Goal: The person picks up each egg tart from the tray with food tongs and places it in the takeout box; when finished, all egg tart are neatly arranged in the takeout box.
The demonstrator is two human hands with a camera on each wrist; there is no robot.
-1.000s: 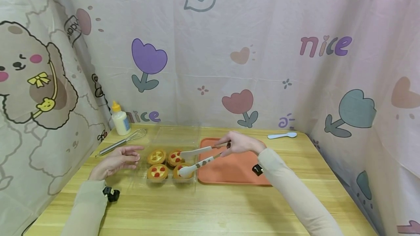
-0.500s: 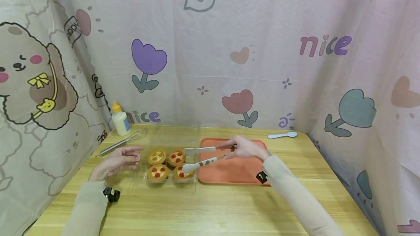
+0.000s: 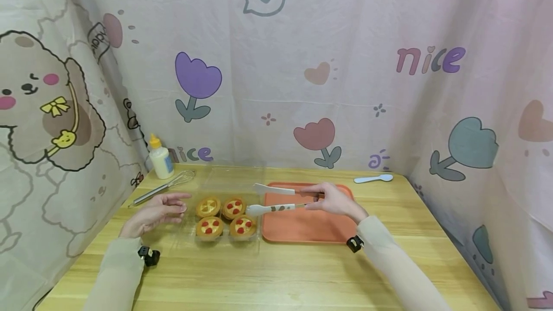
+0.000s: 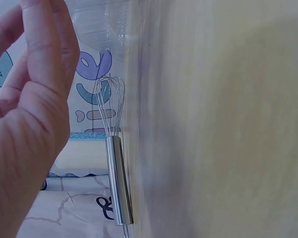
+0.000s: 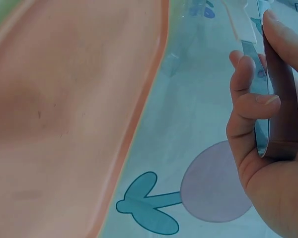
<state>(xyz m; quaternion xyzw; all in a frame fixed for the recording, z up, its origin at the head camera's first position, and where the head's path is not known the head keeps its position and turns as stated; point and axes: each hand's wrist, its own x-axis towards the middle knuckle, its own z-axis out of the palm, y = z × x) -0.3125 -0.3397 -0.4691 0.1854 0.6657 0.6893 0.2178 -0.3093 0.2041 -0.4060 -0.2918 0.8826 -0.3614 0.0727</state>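
Observation:
My right hand (image 3: 334,201) grips a pair of tongs (image 3: 278,207) by its metal bend, above the orange tray (image 3: 311,229). The white tips of the tongs are spread apart with nothing between them, near the right side of a clear plastic box (image 3: 255,247). Several egg tarts sit in that box; one tart (image 3: 243,226) bears red toppings, another tart (image 3: 208,207) has yellow ones. In the right wrist view the fingers curl round the tongs' metal band (image 5: 280,114). My left hand (image 3: 153,214) hovers at the box's left side, holding nothing, its fingers loosely bent.
A whisk (image 3: 166,187) lies at the back left, beside a white bottle (image 3: 162,161) with a yellow cap. At the back right lies a light blue spoon (image 3: 373,178). The box's transparent lid (image 3: 233,176) stands up behind the tarts. A patterned curtain (image 3: 276,85) closes off the table's back.
My right hand has drawn the tongs to the right, away from the front right tart, and their tips now point more straight left. The left hand has stayed in place.

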